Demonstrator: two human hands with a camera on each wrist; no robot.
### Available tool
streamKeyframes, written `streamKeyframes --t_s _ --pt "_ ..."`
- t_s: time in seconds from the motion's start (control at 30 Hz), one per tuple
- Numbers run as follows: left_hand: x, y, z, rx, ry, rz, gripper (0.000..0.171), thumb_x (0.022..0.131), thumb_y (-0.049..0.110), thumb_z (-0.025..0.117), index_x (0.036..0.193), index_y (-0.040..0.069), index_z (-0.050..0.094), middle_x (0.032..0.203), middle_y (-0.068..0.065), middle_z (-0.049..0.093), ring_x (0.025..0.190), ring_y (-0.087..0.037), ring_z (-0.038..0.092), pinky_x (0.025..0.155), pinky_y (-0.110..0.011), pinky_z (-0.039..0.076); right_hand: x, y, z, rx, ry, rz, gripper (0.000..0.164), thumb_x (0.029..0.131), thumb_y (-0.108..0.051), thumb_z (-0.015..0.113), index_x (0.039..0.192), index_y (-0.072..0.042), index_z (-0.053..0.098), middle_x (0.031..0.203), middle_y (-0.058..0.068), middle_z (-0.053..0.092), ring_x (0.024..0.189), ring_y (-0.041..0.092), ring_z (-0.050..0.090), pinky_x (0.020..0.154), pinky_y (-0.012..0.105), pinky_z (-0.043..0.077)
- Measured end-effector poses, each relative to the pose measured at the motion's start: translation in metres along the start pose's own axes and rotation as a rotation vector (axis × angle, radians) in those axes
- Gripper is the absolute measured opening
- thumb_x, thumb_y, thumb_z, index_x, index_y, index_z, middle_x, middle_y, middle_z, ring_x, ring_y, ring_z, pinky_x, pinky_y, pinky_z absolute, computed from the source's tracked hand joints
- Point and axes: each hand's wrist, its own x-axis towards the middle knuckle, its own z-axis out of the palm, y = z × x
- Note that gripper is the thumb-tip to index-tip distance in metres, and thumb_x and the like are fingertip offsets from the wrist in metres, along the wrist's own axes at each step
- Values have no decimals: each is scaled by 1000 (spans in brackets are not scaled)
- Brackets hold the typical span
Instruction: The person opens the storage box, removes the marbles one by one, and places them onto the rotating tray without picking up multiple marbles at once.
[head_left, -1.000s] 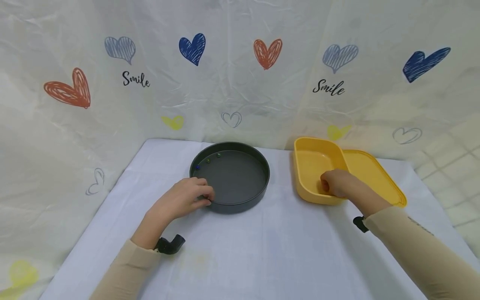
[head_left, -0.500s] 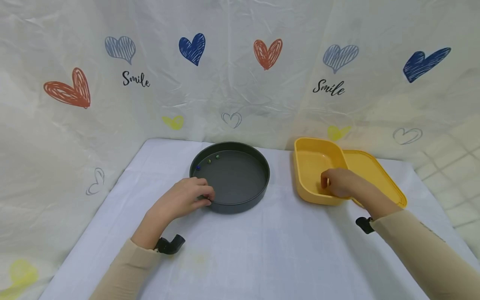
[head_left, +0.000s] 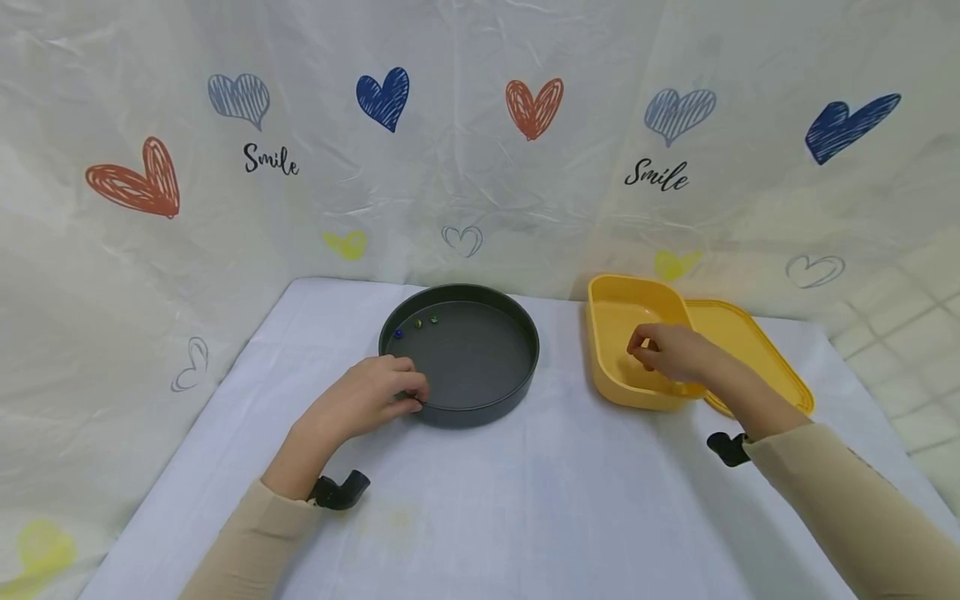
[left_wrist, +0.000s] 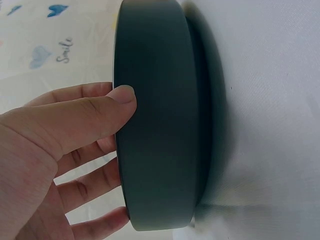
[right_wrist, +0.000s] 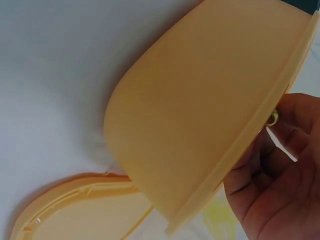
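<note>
My left hand (head_left: 371, 393) grips the near left rim of a round dark grey pan (head_left: 468, 354). In the left wrist view its thumb (left_wrist: 112, 105) presses the outer wall, with the fingers behind the rim. Inside the pan lie a blue marble (head_left: 398, 333), a yellowish marble (head_left: 418, 323) and a green marble (head_left: 434, 320) along the far left side. Over the yellow plastic box (head_left: 618, 308) is my right hand (head_left: 671, 354). It pinches a small clear yellowish marble (right_wrist: 273, 118), seen at the fingertips in the right wrist view, just above the box rim.
A yellow lid (head_left: 750, 354) lies flat to the right of the box, partly behind it. White cloth (head_left: 480, 508) covers the table. A plastic sheet (head_left: 480, 183) printed with hearts hangs at the back and sides.
My right hand has risen from inside the box and moved slightly left with a marble in its fingers. The left hand stays put on the pan, where the green marble has shifted slightly.
</note>
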Motion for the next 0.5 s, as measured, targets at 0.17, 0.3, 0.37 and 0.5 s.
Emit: streamKeyframes --t_s 0.17,0.3,0.37,0.5 --pt "0 -1 1 1 2 3 11 85 20 80 89 25 71 87 13 59 79 -10 57 73 -30 49 2 -3 0 64 35 -3 20 97 -29 66 103 -10 61 81 7 60 64 19 52 58 33 45" --pt "0 0 0 1 9 2 11 85 20 80 88 26 71 86 13 59 79 -10 57 72 -30 49 3 -8 0 128 63 -32 28 91 -33 74 98 -10 60 78 5 60 65 20 55 59 33 51" --pt "0 0 0 3 12 2 12 85 20 81 87 26 71 86 13 59 79 -10 57 72 -29 49 3 -11 0 179 73 -44 31 89 -33 76 97 -8 60 80 6 60 68 21 56 62 34 54" --pt "0 -1 0 9 11 2 11 86 21 80 87 26 70 86 14 59 79 -10 57 72 -29 49 4 -18 0 296 83 -62 33 86 -28 80 99 -5 60 84 9 59 72 22 57 68 37 57"
